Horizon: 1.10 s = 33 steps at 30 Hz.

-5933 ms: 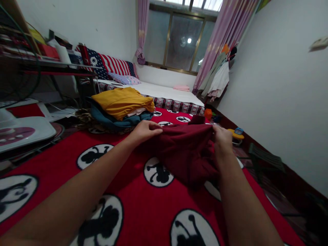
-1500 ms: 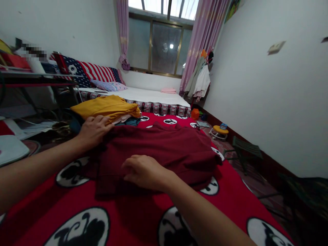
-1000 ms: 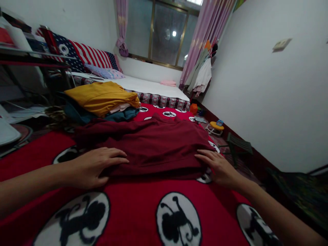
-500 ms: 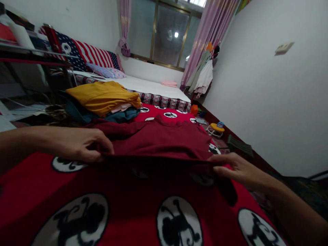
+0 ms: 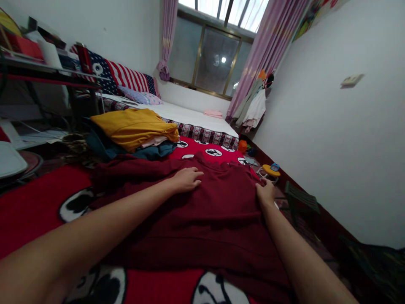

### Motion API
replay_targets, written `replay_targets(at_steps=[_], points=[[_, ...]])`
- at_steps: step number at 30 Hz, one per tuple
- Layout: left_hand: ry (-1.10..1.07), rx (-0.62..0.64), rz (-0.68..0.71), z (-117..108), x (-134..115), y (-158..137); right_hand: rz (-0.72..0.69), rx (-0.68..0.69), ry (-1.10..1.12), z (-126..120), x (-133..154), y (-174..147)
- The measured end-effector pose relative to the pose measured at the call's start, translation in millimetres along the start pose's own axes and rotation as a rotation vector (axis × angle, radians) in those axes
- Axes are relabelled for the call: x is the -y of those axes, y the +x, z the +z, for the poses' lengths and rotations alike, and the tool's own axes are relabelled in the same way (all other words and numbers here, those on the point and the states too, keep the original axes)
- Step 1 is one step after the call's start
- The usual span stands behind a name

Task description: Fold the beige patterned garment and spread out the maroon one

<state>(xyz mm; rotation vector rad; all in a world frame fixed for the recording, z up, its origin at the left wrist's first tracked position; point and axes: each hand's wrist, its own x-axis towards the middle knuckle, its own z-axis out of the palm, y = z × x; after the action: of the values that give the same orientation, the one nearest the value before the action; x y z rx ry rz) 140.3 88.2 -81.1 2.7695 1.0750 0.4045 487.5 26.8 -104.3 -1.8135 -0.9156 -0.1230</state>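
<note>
Left hand: your left hand (image 5: 186,179) lies palm down on the maroon garment (image 5: 202,211), fingers extended and slightly spread, pointing toward the collar end. It holds nothing; it presses flat on the cloth.
Right hand: your right hand (image 5: 265,191) rests at the far right edge of the same garment. The fingers are curled down at the cloth's edge. You cannot tell from this view whether they pinch the fabric or only press on it.
Forearms: both of your forearms reach out over the garment, the left from the lower left, the right from the lower right.
Garment position: the maroon garment lies spread out flat on the red blanket (image 5: 38,202), its collar end away from you and its near part running under your arms. One sleeve lies off to the left.
Bearing surface: the red blanket carries round white patches with black figures. It shows bare to the left of the garment and beyond its collar.
Adjacent items: a yellow garment (image 5: 134,126) sits on top of a pile with a dark teal cloth (image 5: 155,150) under it, just beyond the maroon garment on the left.
Background: a mattress (image 5: 196,116) lies further back beneath the window (image 5: 218,63), with pink curtains (image 5: 268,46) at the right.
</note>
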Motion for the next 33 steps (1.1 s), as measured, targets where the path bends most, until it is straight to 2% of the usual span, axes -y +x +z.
replay_targets(at_steps=[4, 9, 14, 16, 18, 20, 22, 23, 25, 27, 29, 31, 33], points=[[0.07, -0.041, -0.201, 29, 21, 14, 0.071, -0.044, -0.021, 13, -24, -4], [0.091, -0.059, -0.213, 37, 27, 17, 0.116, -0.086, -0.041, 11, -40, 1], [0.089, -0.055, -0.225, 35, 24, 17, 0.158, 0.044, 0.109, 1, -34, 1], [0.093, -0.054, -0.225, 36, 24, 17, 0.048, -0.02, 0.174, -3, -17, -5], [0.099, -0.055, -0.221, 36, 25, 17, -0.127, -0.102, 0.194, -6, 4, -13], [0.11, -0.06, -0.222, 37, 25, 17, -0.278, -0.14, 0.154, -7, 23, -19], [0.123, -0.066, -0.227, 37, 25, 17, -0.346, -0.187, 0.039, -6, 29, -21], [0.128, -0.069, -0.228, 37, 25, 17, -0.331, -0.213, -0.035, -6, 27, -20], [0.134, -0.073, -0.229, 37, 25, 17, -0.196, -0.19, -0.163, -6, 11, -14], [0.136, -0.078, -0.23, 37, 24, 17, -0.011, -0.034, -0.2, -7, -11, -6], [0.137, -0.086, -0.234, 37, 23, 17, 0.089, 0.124, -0.121, -9, -23, 1], [0.136, -0.093, -0.237, 38, 24, 17, 0.052, 0.115, 0.011, -10, -15, -1], [0.134, -0.098, -0.234, 39, 25, 17, -0.087, 0.004, 0.131, -11, 15, -13]])
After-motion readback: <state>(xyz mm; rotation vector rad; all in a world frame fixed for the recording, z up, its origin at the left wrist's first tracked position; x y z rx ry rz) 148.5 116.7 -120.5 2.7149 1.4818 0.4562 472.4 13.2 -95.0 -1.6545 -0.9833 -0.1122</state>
